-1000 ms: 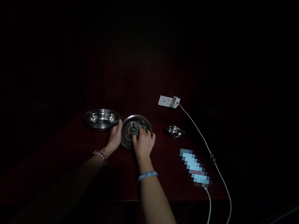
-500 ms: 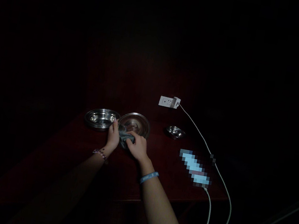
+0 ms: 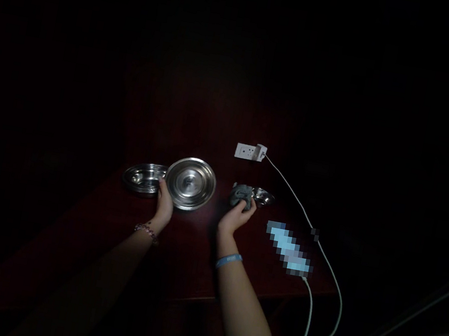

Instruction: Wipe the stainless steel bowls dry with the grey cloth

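Observation:
My left hand (image 3: 163, 201) grips the near-left rim of a round steel plate (image 3: 190, 183), holding it tilted up so its shiny inside faces me. Just left of it a second steel plate (image 3: 141, 176) lies flat on the dark red table (image 3: 191, 260). My right hand (image 3: 237, 214) is off to the right, fingers closed around a crumpled grey cloth (image 3: 242, 194). A small steel bowl (image 3: 264, 197) sits right behind the cloth.
A white power strip (image 3: 247, 151) with a plugged adapter lies at the back. Its white cable (image 3: 314, 300) runs right and down over the table's edge to a pixelated light-blue device (image 3: 289, 250). The room around is dark.
My right hand has pulled the grey cloth off the plate and moved right, toward the small bowl. My left hand has tilted the plate up and shifted it left.

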Demonstrator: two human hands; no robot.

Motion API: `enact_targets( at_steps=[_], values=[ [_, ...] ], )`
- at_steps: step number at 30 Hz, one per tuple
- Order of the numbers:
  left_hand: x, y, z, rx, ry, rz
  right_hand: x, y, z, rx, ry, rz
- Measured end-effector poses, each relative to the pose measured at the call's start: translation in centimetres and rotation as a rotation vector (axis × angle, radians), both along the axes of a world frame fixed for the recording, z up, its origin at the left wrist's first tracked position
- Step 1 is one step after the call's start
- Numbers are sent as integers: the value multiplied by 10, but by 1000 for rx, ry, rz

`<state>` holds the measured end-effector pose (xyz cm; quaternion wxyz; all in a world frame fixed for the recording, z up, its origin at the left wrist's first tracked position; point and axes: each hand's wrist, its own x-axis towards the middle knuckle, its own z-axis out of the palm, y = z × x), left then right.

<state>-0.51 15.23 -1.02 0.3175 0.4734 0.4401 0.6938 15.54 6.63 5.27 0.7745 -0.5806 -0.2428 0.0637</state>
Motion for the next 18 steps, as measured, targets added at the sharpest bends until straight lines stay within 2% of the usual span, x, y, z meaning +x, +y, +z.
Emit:
enact_targets(
  at_steps=[4, 8, 11, 14, 18],
  values=[
    [4, -10, 9, 10, -21, -30, -6, -3, -3, -74, -131, 100],
    [8, -23, 22, -58, -106, -9, -14, -7, -9, -196, -313, 224],
    [9, -28, 26, -102, -127, -9, -16, -3, -16, -256, -438, 280],
    [7, -27, 24, -122, -125, -43, -14, 5, -23, -275, -461, 347],
    [5, -21, 20, -60, -22, -84, -10, 15, -28, -260, -389, 419]
  ],
)
